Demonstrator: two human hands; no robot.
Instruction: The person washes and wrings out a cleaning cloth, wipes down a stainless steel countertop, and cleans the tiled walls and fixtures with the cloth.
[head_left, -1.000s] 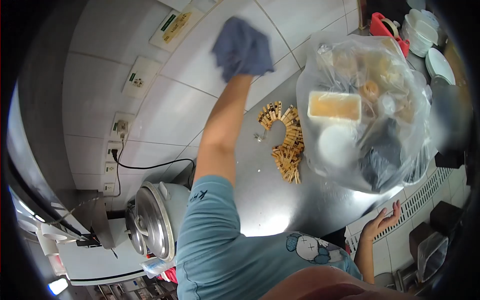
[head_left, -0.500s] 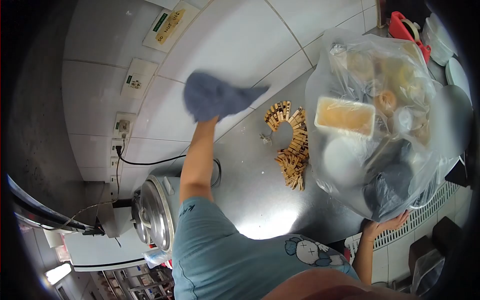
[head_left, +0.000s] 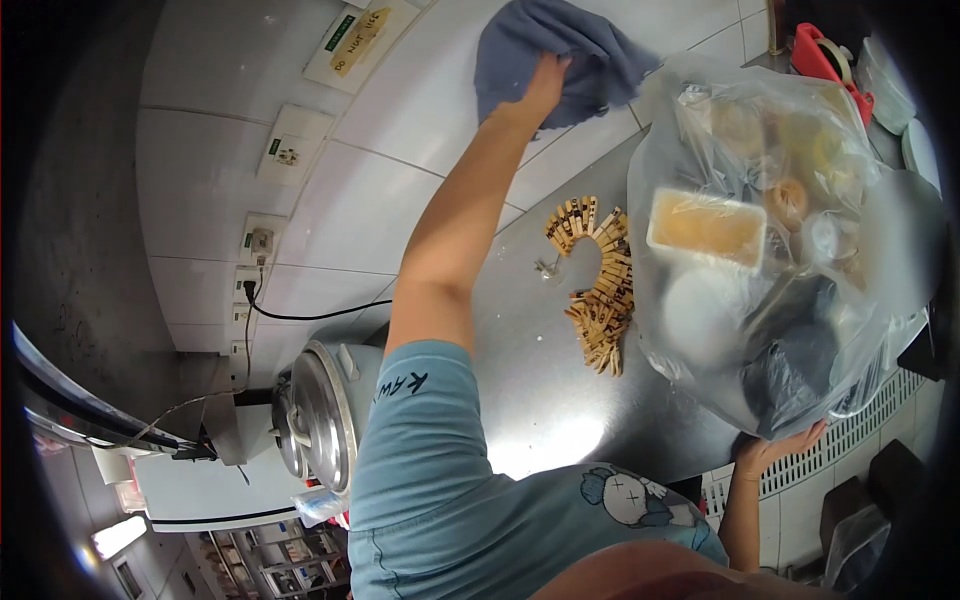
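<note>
A blue-grey cloth (head_left: 515,55) lies against the white tiled wall under my left hand (head_left: 543,85), whose fingers are closed on it. Its loose part spreads to the right, near the big clear plastic bag (head_left: 690,370). At the bag's near edge is my right hand (head_left: 780,447), with its fingers curled against the plastic and partly hidden. Inside the bag are a tub of orange-yellow contents (head_left: 707,230) and other food packs. Beside the bag, a curved row of wooden clothespins (head_left: 610,275) with dark markings rests on the steel counter (head_left: 510,340).
Wall sockets with a plug (head_left: 260,240) and a black cable (head_left: 325,316) run along the left. A lidded metal cooker (head_left: 325,420) stands by my left arm. A red tape dispenser (head_left: 825,60) and bowls (head_left: 885,85) sit behind the bag. A slotted drain grate (head_left: 800,475) lies below.
My left hand has swept the cloth up and to the right along the tiles, and the cloth has spread out more. My right hand stays at the bag. The view has shifted slightly.
</note>
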